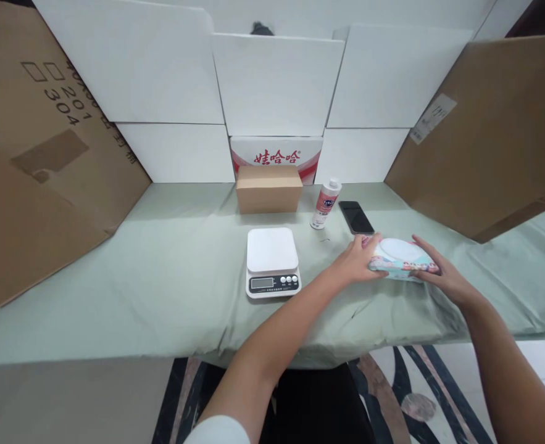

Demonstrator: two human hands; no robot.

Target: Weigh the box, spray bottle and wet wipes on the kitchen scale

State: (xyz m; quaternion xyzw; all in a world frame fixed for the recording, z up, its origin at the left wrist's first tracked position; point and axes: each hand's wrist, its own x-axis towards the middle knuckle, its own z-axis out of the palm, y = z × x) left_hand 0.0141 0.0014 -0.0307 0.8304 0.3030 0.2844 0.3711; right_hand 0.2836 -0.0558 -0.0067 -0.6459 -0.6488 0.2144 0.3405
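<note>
A pack of wet wipes (399, 259) with a white oval lid and a pink and light-blue wrapper is at the right side of the cloth-covered table. My left hand (362, 259) grips its left end, thumb toward me and fingers at the far side. At the opposite end, my right hand (439, 271) is closed around the pack in the same way. Whether the pack touches the cloth cannot be made out. Just beyond my left hand lies a black smartphone (356, 217). A white kitchen scale (273, 262) with a bare top plate stands left of my left forearm.
Behind the scale sits a small brown cardboard box (269, 191). A white bottle with a pink label (325, 204) stands upright beside it. Large cardboard panels (54, 172) flank the table, and white boxes (279, 86) wall off the back. The green tablecloth (174, 277) has wrinkles.
</note>
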